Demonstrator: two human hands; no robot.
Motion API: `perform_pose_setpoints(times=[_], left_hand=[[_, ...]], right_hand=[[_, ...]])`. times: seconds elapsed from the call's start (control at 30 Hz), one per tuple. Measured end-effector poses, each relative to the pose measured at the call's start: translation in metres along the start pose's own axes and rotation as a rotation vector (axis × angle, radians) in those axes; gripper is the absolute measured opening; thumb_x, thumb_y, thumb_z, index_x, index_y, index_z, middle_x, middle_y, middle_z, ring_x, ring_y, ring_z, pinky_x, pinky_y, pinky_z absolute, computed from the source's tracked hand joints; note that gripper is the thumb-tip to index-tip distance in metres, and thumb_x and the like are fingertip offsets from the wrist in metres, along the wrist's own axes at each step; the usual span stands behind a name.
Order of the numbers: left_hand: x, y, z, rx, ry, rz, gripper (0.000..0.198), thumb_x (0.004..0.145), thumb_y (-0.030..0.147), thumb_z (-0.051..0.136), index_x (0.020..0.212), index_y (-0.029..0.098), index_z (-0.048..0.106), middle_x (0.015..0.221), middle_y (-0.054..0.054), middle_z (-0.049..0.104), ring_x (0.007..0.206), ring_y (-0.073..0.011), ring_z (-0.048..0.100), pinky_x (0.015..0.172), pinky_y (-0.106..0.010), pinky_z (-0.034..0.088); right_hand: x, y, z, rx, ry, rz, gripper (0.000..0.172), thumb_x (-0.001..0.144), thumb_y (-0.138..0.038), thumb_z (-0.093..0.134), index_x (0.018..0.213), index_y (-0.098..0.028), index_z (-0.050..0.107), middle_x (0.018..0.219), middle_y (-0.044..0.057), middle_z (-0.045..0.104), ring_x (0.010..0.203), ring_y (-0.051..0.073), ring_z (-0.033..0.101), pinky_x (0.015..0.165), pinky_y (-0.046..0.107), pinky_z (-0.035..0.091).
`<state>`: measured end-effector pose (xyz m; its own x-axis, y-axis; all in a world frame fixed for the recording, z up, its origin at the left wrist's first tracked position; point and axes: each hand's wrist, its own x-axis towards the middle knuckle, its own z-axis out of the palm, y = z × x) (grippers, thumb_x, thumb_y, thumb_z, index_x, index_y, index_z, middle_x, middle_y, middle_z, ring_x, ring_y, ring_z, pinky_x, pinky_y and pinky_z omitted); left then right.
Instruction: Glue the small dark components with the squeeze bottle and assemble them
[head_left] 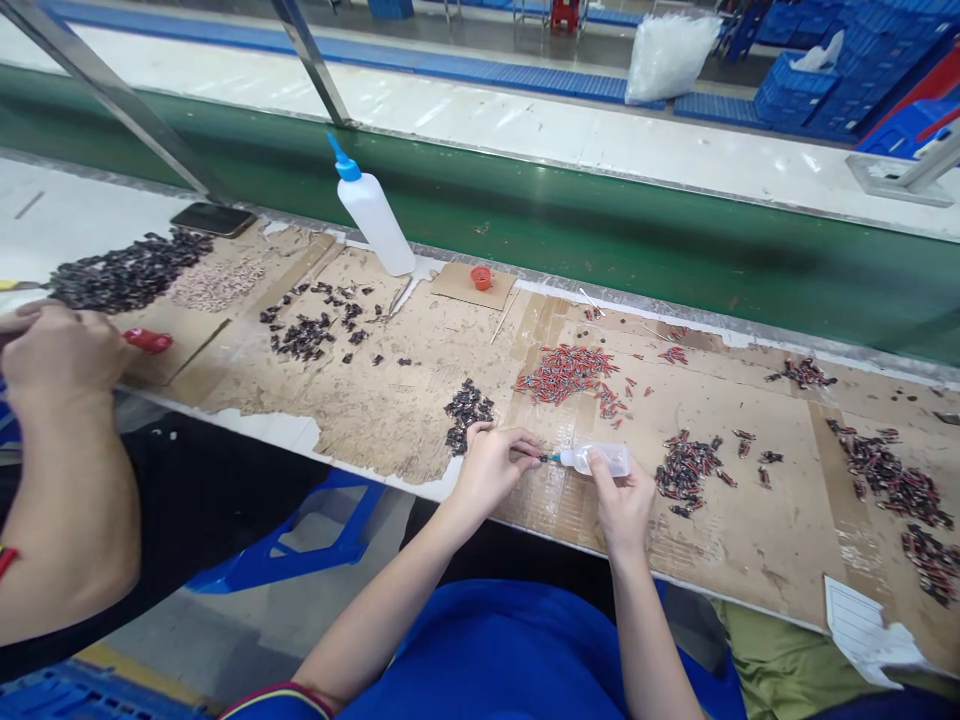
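Observation:
My right hand [624, 500] is closed round a small clear squeeze bottle [611, 459], which lies nearly level with its thin teal tip [555, 458] pointing left. The tip meets a tiny dark part [544, 458] pinched in the fingertips of my left hand [499, 462]. Just left of that hand sits a pile of small black parts [466, 412]. Beyond my hands lies a heap of small red parts [566, 375]. On the right is a pile of black-and-red pieces [686, 470].
A large white bottle with a blue nozzle [379, 222] stands at the back. Near it, a red cap [481, 278] rests on cardboard. At left, a co-worker's hand [64, 345] is by a black heap [127, 272]. A green conveyor belt [525, 210] runs behind the bench.

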<state>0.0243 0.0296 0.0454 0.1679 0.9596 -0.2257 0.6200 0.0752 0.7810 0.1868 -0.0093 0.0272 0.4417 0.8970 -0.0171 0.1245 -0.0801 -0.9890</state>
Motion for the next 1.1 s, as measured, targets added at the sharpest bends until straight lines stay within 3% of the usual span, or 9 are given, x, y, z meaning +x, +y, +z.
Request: perform_pose_setpoints(times=[0.27, 0.4, 0.53, 0.67, 0.77, 0.9, 1.0, 1.1], left_hand=[[0.003, -0.009, 0.003, -0.009, 0.024, 0.096, 0.016, 0.069, 0.01, 0.075, 0.079, 0.023, 0.071, 0.08, -0.002, 0.078, 0.087, -0.0258, 0.072, 0.102, -0.057, 0.031], [0.0, -0.022, -0.004, -0.083, 0.095, 0.258, 0.016, 0.076, 0.013, 0.068, 0.086, 0.024, 0.073, 0.086, -0.004, 0.077, 0.088, -0.0237, 0.07, 0.09, -0.043, 0.049], [-0.007, -0.029, -0.016, -0.202, 0.136, 0.339, 0.018, 0.084, 0.019, 0.059, 0.094, 0.022, 0.074, 0.094, -0.007, 0.075, 0.088, -0.0214, 0.069, 0.083, -0.034, 0.055], [-0.014, -0.025, -0.02, -0.265, 0.102, 0.363, 0.018, 0.086, 0.021, 0.056, 0.091, 0.021, 0.074, 0.091, -0.007, 0.074, 0.088, -0.0209, 0.069, 0.083, -0.034, 0.055], [-0.018, -0.021, -0.013, -0.337, 0.096, 0.331, 0.018, 0.085, 0.02, 0.057, 0.09, 0.02, 0.074, 0.093, -0.008, 0.074, 0.09, -0.0208, 0.069, 0.083, -0.034, 0.056], [-0.024, -0.012, 0.006, -0.489, 0.13, 0.271, 0.018, 0.083, 0.023, 0.061, 0.096, 0.019, 0.073, 0.094, -0.008, 0.074, 0.087, -0.0199, 0.07, 0.081, -0.033, 0.058], [-0.027, -0.004, 0.016, -0.581, 0.224, 0.232, 0.016, 0.081, 0.024, 0.065, 0.093, 0.019, 0.074, 0.091, -0.007, 0.072, 0.085, -0.0186, 0.071, 0.08, -0.03, 0.06], [-0.028, 0.002, 0.018, -0.628, 0.284, 0.206, 0.016, 0.08, 0.028, 0.067, 0.09, 0.018, 0.074, 0.09, -0.006, 0.072, 0.083, -0.0184, 0.072, 0.08, -0.03, 0.061]], right_hand=[[0.003, 0.006, -0.004, 0.065, 0.105, 0.02, 0.028, 0.07, -0.042, 0.068, 0.063, -0.016, 0.061, 0.058, 0.001, 0.062, 0.054, 0.015, 0.055, 0.055, 0.027, 0.047], [0.002, 0.007, -0.004, 0.07, 0.096, 0.011, 0.034, 0.067, -0.046, 0.071, 0.081, -0.016, 0.062, 0.069, 0.002, 0.067, 0.058, 0.016, 0.06, 0.056, 0.027, 0.049], [0.002, -0.003, -0.006, -0.232, -0.001, -0.021, 0.044, 0.066, -0.053, 0.072, 0.09, -0.017, 0.064, 0.076, 0.006, 0.07, 0.063, 0.019, 0.062, 0.059, 0.029, 0.049], [0.019, -0.014, -0.016, -0.492, 0.133, -0.092, 0.048, 0.078, -0.059, 0.058, 0.1, -0.017, 0.068, 0.09, 0.011, 0.071, 0.072, 0.021, 0.061, 0.073, 0.036, 0.047], [0.038, -0.012, -0.02, -0.634, 0.198, -0.095, 0.045, 0.076, -0.058, 0.06, 0.091, -0.016, 0.07, 0.09, 0.014, 0.069, 0.076, 0.025, 0.06, 0.079, 0.041, 0.043], [0.053, -0.003, -0.016, -0.755, 0.167, -0.138, 0.033, 0.076, -0.051, 0.062, 0.073, -0.018, 0.069, 0.081, 0.014, 0.066, 0.08, 0.028, 0.058, 0.08, 0.044, 0.042], [0.054, -0.001, -0.014, -0.653, 0.151, -0.16, 0.03, 0.078, -0.047, 0.061, 0.068, -0.02, 0.065, 0.077, 0.012, 0.068, 0.078, 0.027, 0.06, 0.08, 0.045, 0.045], [0.046, -0.008, -0.013, -0.333, 0.064, -0.128, 0.03, 0.073, -0.049, 0.067, 0.07, -0.019, 0.066, 0.073, 0.008, 0.071, 0.071, 0.023, 0.064, 0.074, 0.04, 0.051]])
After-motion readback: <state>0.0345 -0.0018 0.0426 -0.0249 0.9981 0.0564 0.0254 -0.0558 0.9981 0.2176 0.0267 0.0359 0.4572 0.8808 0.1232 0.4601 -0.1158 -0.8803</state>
